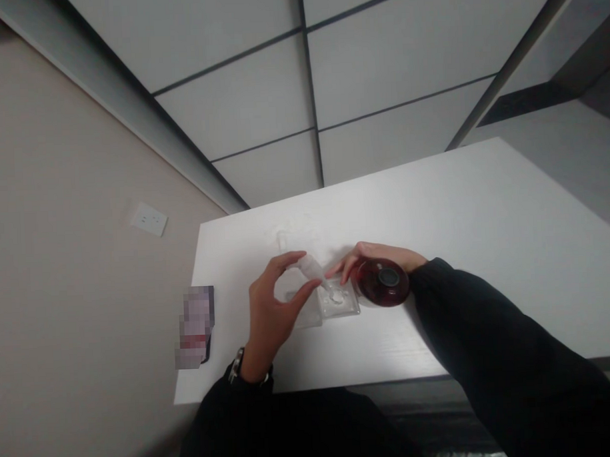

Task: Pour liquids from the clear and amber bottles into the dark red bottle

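Observation:
A small translucent white squeeze bottle [312,268] is held tilted between the thumb and fingers of my left hand [275,306]. Its narrow tip points down and right, over a clear shallow plastic case [344,309] with a whitish clump inside. A second clear panel [311,315] lies against the case's left side, partly behind my left thumb. My right hand [363,253] reaches in from the right, fingers stretched toward the case's far edge and close to the bottle tip. Whether they touch the case is hard to tell. A dark red round container [383,282] with a knob on top hides part of that hand.
The white table [486,249] extends to the right. A phone [198,322], partly pixelated, lies at its left edge. Faint clear pieces or smears [282,237] show beyond my left hand. White panel doors [262,150] stand behind, and a wall with a socket [149,219] is at left.

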Motion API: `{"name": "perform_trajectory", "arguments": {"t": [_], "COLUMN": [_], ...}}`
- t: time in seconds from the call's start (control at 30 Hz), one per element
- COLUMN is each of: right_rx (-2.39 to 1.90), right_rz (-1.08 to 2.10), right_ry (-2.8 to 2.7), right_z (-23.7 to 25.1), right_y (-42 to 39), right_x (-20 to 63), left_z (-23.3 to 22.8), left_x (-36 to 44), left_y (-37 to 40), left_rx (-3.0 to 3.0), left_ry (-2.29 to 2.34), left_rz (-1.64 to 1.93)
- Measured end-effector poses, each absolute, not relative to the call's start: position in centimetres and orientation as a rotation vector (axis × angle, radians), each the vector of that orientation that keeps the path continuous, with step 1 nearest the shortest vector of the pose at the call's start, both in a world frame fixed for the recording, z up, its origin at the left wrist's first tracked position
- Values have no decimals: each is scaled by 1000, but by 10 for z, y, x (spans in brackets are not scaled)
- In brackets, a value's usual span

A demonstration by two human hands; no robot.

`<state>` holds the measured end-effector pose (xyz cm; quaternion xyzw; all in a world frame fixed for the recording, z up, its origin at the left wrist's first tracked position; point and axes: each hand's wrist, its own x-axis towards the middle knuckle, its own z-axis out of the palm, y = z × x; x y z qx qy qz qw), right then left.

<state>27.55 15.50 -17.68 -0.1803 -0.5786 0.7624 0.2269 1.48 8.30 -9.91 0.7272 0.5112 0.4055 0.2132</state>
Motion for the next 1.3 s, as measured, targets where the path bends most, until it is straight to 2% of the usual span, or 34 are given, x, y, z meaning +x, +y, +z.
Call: {"name": "perform_trajectory", "arguments": {"t": [0.2, 0.33, 0.5, 0.6, 0.7, 0.87, 1.13, 1.3], "right_rx": [-439, -422, -344, -163, -35, 3, 97, 98], "right_rz": [2127, 2142, 2124, 2115, 2104, 2231, 2367, 2368], "right_ry": [-1482, -1369, -1322, -1313, -1279, -1311, -1286, -1284], "right_z": [-184, -185, -189, -193, -197, -207, -217, -215], "right_y": [160, 159, 164, 168, 172, 173, 175, 177], "right_x": [277, 277, 274, 274, 279, 288, 289, 290], "left_z": [-100, -126, -160, -151, -113, -51, -78, -68], "left_x": [0, -3, -4, -2, 15, 63, 83, 93], "left_y": [158, 205, 227, 218, 188, 126, 122, 117], "left_rx": [2201, 2287, 2315, 2330, 2367, 2367, 2467, 2604], "left_ry": [1522, 1531, 1566, 1537, 1349, 472, 458, 567], "left_rz": [795, 647, 541, 572, 628, 482, 573, 522]}}
